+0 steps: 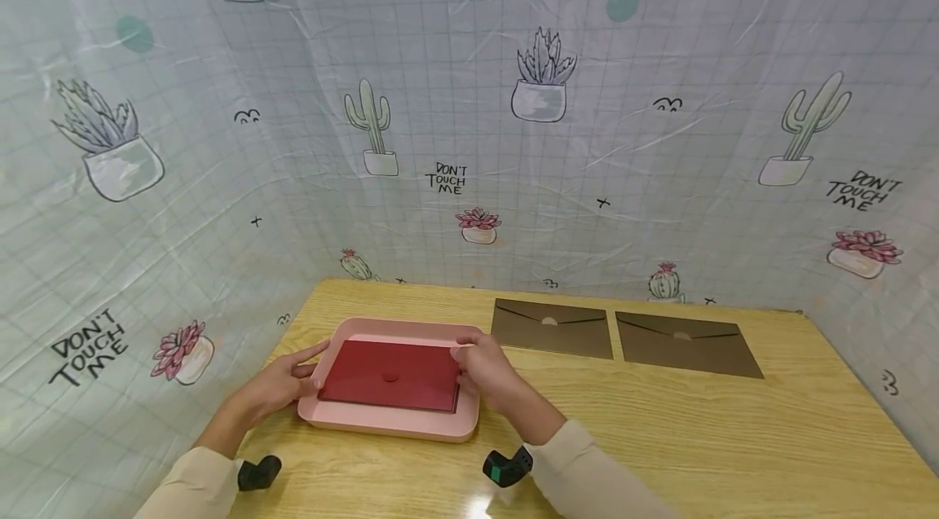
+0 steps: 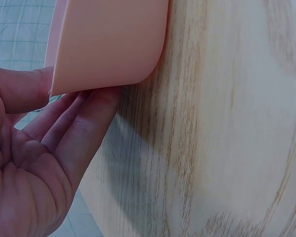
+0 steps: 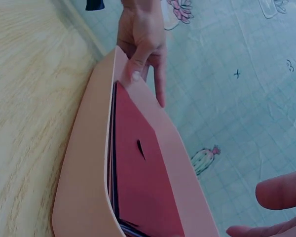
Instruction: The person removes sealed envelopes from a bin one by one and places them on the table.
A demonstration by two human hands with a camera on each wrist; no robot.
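Note:
A pink tray point(image 1: 396, 425) stands at the left of the wooden table. Inside it lies a red envelope point(image 1: 389, 376) with a small notch in its middle; darker edges of more envelopes point(image 3: 114, 148) show beneath. My left hand point(image 1: 275, 384) holds the tray's left end, the thumb point(image 2: 29, 89) at the rim and the other fingers against the outer wall. At the right end, my right hand point(image 1: 487, 368) reaches over the rim, thumb near the red envelope's right edge. The right wrist view shows its thumb point(image 3: 281, 190) and fingers apart, with nothing between them.
Two brown envelopes point(image 1: 550, 327) point(image 1: 685, 344) lie side by side at the back of the table point(image 1: 660, 446), right of the tray. A cloth printed with cacti point(image 1: 543, 160) hangs behind and at the sides. Black devices point(image 1: 508, 466) sit by both wrists.

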